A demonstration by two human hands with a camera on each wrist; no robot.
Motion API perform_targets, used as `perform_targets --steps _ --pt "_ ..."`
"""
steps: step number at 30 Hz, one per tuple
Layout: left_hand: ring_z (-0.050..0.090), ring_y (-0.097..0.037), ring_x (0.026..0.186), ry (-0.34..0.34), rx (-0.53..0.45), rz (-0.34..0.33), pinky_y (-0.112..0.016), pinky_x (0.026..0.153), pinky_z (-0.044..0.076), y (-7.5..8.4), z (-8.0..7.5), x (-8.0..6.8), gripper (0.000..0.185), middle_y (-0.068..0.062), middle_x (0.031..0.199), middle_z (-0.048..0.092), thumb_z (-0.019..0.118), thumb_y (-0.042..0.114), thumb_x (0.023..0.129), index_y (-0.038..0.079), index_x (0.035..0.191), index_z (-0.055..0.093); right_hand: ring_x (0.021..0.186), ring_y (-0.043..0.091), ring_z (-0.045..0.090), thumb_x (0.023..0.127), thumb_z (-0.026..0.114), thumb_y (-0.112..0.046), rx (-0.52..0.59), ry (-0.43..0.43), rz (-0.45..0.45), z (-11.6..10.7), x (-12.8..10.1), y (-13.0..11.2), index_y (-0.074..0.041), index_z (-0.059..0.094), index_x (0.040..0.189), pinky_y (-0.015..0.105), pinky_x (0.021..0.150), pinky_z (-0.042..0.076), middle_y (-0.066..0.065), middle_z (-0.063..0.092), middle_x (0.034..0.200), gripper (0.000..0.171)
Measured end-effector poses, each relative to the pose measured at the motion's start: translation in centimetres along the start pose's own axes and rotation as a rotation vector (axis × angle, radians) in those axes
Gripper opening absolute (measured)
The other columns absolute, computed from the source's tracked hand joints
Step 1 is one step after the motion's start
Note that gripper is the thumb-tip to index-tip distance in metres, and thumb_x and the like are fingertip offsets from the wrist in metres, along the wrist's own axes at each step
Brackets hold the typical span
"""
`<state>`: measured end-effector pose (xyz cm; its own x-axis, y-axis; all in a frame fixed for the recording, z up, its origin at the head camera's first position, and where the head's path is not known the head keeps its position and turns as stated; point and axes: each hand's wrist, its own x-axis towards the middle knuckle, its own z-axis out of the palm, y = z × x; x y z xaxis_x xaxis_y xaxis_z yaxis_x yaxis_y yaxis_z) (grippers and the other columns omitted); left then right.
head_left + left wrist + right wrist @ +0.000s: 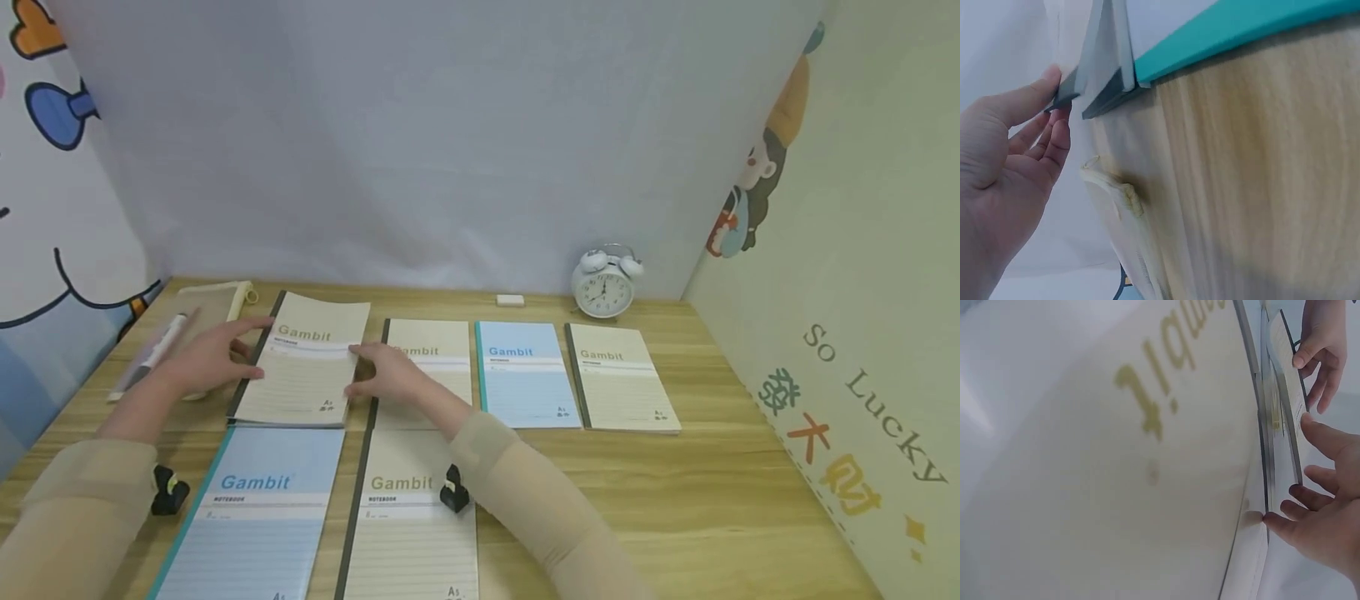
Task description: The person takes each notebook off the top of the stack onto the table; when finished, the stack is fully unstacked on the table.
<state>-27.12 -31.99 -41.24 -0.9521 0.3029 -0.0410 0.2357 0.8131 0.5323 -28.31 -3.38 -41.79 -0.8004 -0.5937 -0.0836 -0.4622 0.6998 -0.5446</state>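
Note:
A beige Gambit notebook (300, 387) with a dark spine is held between both hands at the left of the table. My left hand (213, 354) pinches its spine edge, thumb on top and fingers underneath, as the left wrist view shows. Opposite, my right hand (393, 371) grips the right edge, thumb over the cover. Another dark-spined notebook (1113, 97) lies directly below, with a gap between the two. In front is a blue notebook (262, 533) with a teal spine, and beside that a beige notebook (412, 542), partly under my right forearm.
Farther right lie a beige notebook (442, 383) partly hidden by my right hand, a blue one (528, 392) and another beige one (618, 387). A white alarm clock (603, 292) and an eraser (510, 301) stand behind. A pouch (213, 300) and marker (165, 340) lie left.

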Motion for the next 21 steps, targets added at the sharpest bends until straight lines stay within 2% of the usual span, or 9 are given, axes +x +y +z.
perform_targets --steps 3,6,10,13,17,21 --pt "0.057 -0.034 0.093 0.017 -0.018 0.015 -0.041 0.069 0.049 0.4 -0.2 -0.2 0.073 -0.022 0.109 0.056 0.065 0.018 0.081 0.010 0.141 0.024 0.131 0.017 0.028 0.080 0.064 -0.035 0.028 0.013 -0.023 -0.4 -0.3 0.0 -0.016 0.032 0.139 0.028 0.105 0.025 0.003 0.031 0.143 0.070" --pt "0.058 -0.029 0.089 0.040 -0.012 0.009 -0.035 0.066 0.049 1.0 -0.5 -0.3 0.071 -0.019 0.105 0.058 0.064 0.015 0.082 0.007 0.140 0.025 0.128 0.016 0.034 0.081 0.064 -0.035 0.082 0.028 -0.040 -1.0 -0.7 0.1 -0.018 0.032 0.139 0.027 0.101 0.032 0.001 0.033 0.142 0.069" --pt "0.057 -0.024 0.083 0.066 0.021 -0.015 -0.030 0.060 0.045 2.1 -0.8 -0.1 0.074 -0.016 0.098 0.060 0.067 0.017 0.079 0.007 0.140 0.026 0.118 0.013 0.046 0.081 0.064 -0.033 0.241 0.034 -0.042 -2.0 -1.1 0.4 -0.022 0.032 0.139 0.025 0.089 0.042 -0.002 0.038 0.138 0.067" --pt "0.057 -0.022 0.079 0.075 0.045 -0.030 -0.029 0.056 0.043 3.1 -1.1 0.2 0.076 -0.015 0.094 0.061 0.068 0.017 0.078 0.008 0.140 0.026 0.113 0.014 0.050 0.082 0.064 -0.029 0.344 0.047 -0.038 -2.8 -1.3 0.6 -0.023 0.032 0.139 0.023 0.082 0.046 -0.002 0.037 0.138 0.066" --pt "0.057 -0.023 0.079 0.087 0.077 -0.030 -0.029 0.056 0.043 4.5 -1.5 0.5 0.076 -0.014 0.094 0.061 0.068 0.022 0.079 0.011 0.141 0.026 0.109 0.012 0.053 0.081 0.065 -0.026 0.396 0.074 -0.023 -4.0 -1.7 1.0 -0.024 0.033 0.138 0.021 0.077 0.047 -0.003 0.033 0.141 0.066" --pt "0.057 -0.022 0.079 0.092 0.085 -0.022 -0.029 0.054 0.042 6.2 -1.9 0.6 0.076 -0.013 0.096 0.061 0.068 0.027 0.079 0.015 0.141 0.026 0.100 0.009 0.057 0.081 0.065 -0.024 0.456 0.105 0.004 -5.1 -2.2 1.5 -0.025 0.035 0.137 0.024 0.077 0.048 -0.005 0.037 0.139 0.064"
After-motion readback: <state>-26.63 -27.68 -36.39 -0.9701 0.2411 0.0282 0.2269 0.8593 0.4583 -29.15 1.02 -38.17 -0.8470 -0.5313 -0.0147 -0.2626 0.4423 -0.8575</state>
